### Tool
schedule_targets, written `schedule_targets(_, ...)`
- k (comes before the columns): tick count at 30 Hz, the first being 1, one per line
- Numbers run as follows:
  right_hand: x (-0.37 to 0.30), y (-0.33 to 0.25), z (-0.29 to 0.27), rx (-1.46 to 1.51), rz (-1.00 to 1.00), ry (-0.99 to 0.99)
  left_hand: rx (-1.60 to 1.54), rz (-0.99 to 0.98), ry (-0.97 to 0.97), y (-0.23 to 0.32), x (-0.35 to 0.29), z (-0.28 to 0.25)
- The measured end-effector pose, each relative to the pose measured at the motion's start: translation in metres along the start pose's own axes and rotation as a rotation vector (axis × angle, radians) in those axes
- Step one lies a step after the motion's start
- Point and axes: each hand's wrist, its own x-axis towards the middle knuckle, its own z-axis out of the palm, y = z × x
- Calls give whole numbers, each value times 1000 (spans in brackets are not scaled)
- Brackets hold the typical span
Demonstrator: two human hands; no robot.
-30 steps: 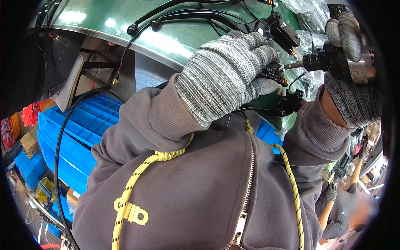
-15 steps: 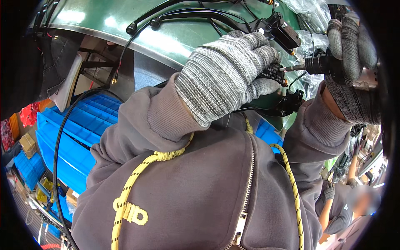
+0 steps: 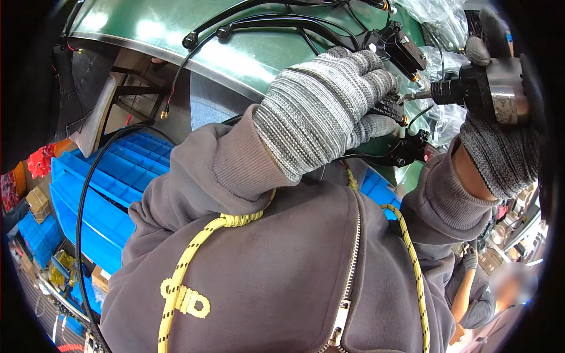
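Note:
My left hand (image 3: 326,109), in a grey striped knit glove, is closed around a black brake lever assembly; its small ribbed black body (image 3: 388,108) shows between the fingers and thumb. In my gloved right hand (image 3: 500,141) is a power screwdriver (image 3: 462,88) with a black nose and a metal body, held level and pointing left. Its bit (image 3: 416,95) reaches the end of the ribbed body beside my left fingertips. Some right fingers lie behind the tool or in the dark rim. Another brake lever assembly (image 3: 400,50) lies just beyond my left hand.
Green table (image 3: 159,29) with a metal edge, clear plastic bags (image 3: 444,29) at its far right. A further black assembly (image 3: 406,150) sits near my right cuff. Blue crates (image 3: 88,188) stand at left, with a black cable (image 3: 79,235) alongside. Another person (image 3: 482,294) is at lower right.
My right hand has shifted its fingers on the screwdriver, baring more of the metal body. My left hand has moved slightly right and down with the brake lever assembly.

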Motion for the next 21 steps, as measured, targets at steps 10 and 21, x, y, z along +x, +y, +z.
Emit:
schedule_targets(10, -3, -1, -2, 3, -3, -10, -56, -3, 15, -4, 0, 5)
schedule_targets(21, -10, 0, -6, 10, 5, -27, -39, 43, 3, -6, 1, 3)
